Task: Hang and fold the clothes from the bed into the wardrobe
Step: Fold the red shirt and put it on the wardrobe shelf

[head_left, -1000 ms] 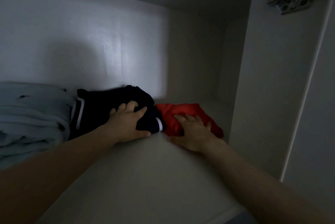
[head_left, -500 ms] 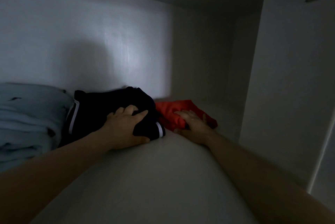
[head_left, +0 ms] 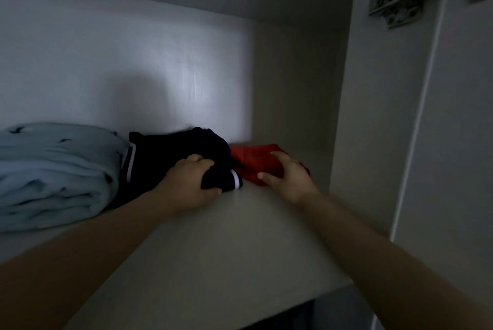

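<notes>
On a dim wardrobe shelf (head_left: 213, 244) lies a folded dark navy garment (head_left: 170, 156) with white stripes. My left hand (head_left: 190, 182) grips its front right corner, fingers over the top and thumb underneath. Right beside it sits a small folded red garment (head_left: 253, 158), touching the navy one. My right hand (head_left: 288, 177) holds the red garment's front edge, with the thumb at the near side and fingers curled over its right part. Both bundles lie toward the back of the shelf.
A thick folded pale blue garment (head_left: 53, 174) with small dark marks fills the shelf's left side, against the navy one. The wardrobe's side panel (head_left: 373, 116) stands close on the right, with a metal hinge (head_left: 400, 1) above. The shelf's front edge runs low right.
My left hand has tightened round the navy garment's corner. My right hand went from lying flat on the red garment to gripping its edge. The view shifted slightly.
</notes>
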{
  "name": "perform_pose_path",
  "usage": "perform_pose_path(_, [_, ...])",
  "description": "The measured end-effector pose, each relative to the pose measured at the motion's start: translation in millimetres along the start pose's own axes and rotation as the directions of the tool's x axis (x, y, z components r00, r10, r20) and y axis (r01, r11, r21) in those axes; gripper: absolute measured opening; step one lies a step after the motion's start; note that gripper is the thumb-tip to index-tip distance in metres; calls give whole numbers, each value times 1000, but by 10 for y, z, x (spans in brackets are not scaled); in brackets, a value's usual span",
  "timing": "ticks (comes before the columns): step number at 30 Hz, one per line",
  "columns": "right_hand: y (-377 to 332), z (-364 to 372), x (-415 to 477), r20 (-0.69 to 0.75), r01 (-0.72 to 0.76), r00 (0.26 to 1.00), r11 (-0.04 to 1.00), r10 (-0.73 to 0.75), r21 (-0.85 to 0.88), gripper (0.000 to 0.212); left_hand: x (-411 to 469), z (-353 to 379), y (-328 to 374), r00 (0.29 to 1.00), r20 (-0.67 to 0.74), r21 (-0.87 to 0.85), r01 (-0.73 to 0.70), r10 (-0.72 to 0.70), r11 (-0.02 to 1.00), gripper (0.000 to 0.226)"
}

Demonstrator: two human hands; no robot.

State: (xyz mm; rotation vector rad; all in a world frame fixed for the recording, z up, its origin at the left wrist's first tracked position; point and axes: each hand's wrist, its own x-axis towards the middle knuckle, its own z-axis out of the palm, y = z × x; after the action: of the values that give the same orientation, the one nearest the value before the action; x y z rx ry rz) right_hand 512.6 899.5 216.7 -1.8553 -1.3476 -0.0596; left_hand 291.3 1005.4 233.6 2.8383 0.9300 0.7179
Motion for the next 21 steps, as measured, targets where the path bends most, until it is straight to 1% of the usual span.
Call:
perform_pose_path(2, [-111,-66,-267,-5,-10,1000,998,11,66,69,-223,-91,82,1000,-25,-75,2,-4,997,57])
perform_pose_path(4, [-259,-161,-601,-24,20,1000,998,-18,64,61,-500,-218,168,998,-57,-118,-19,12,993,57])
perform_pose_path(7, [-574,-270,-1114,-100,70,993,994,-62,80,51,-994,-385,266,993,-112,-182,-59,39,982,59])
perform_pose_path(11, [-945,-342,-1775,-180,72,983,985,-43,155,36,-1624,-495,420,977,-205,-242,-98,48,965,52])
perform_pose_path(15, [-1311,-495,-2501,-189,89,981,972,-47,220,28,-2304,-677,556,960,-276,-310,-135,47,941,45])
perform_pose_path(18, [-1528,-651,-2912,-166,102,984,962,-60,255,25,-2727,-825,699,964,-267,-366,-87,-15,927,45])
perform_pose_path(21, [-1680,-819,-3317,-152,131,985,934,-85,332,24,-3152,-986,913,958,-282,-393,-62,-57,918,41])
